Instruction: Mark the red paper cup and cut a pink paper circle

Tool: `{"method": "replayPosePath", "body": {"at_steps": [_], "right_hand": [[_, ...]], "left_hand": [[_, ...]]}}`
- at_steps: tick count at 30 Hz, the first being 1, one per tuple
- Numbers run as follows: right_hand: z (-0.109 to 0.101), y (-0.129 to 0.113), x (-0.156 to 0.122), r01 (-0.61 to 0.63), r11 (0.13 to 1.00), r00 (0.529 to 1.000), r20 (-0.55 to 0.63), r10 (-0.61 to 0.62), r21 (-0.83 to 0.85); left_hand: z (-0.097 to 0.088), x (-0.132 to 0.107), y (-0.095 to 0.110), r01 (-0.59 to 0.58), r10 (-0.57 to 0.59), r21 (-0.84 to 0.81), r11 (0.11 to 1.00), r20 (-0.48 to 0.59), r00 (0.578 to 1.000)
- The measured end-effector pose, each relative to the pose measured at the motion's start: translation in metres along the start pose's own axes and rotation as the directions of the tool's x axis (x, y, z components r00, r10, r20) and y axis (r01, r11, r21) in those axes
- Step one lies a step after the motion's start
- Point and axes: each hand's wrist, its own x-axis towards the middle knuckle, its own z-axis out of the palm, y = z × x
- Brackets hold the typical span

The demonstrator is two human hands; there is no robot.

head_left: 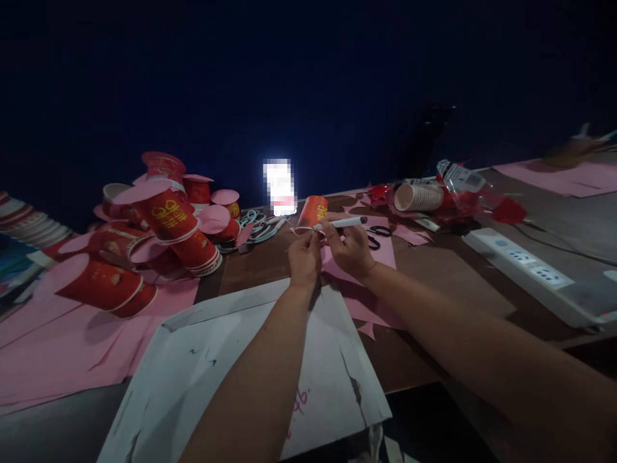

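A red paper cup (315,207) with yellow lettering lies tilted in front of my hands, its pale rim towards me. My left hand (304,258) is closed, thumb and fingers pinched at that rim; the exact contact is partly hidden. A white pen or marker (348,222) with a dark end crosses my right hand (351,249), whose fingers are closed round it. Its tip points left, close to the cup's rim. Just right of that hand are the black handles of scissors (380,231), on pink paper (385,257).
Several red cups with pink paper discs (166,215) are heaped at the left on pink sheets (58,360). A white board (231,341) lies under my forearms. Behind are a coiled cable (260,225) and a bright blurred screen (279,183). Stacked cups (419,197) and a power strip (523,263) lie right.
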Motion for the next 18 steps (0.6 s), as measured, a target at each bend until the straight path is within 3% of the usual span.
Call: {"method": "replayPosePath", "body": {"at_steps": [5,9,14,18], "right_hand": [[-0.0005,-0.0007,0.0006,0.009,1.0,0.999,-0.033,-0.01,-0.023],[-0.0006,0.0003,0.001,-0.011,1.0,1.0,0.029,0.011,0.016],[-0.0002,0.001,0.0007,-0.006,1.0,1.0,-0.026,0.006,-0.002],[0.0003,0.002,-0.0001,-0.017,0.999,0.999,0.035,0.015,0.038]], "left_hand": [[-0.0004,-0.0012,0.0053,-0.002,0.002,-0.014,1.0,0.01,1.0],[-0.0001,-0.0012,0.006,0.013,-0.013,0.011,1.0,-0.01,1.0],[0.0005,-0.0004,0.0027,-0.002,0.002,-0.026,1.0,0.017,1.0],[-0.0003,-0.0002,0.0025,0.0,0.0,0.032,0.999,-0.001,1.0]]}}
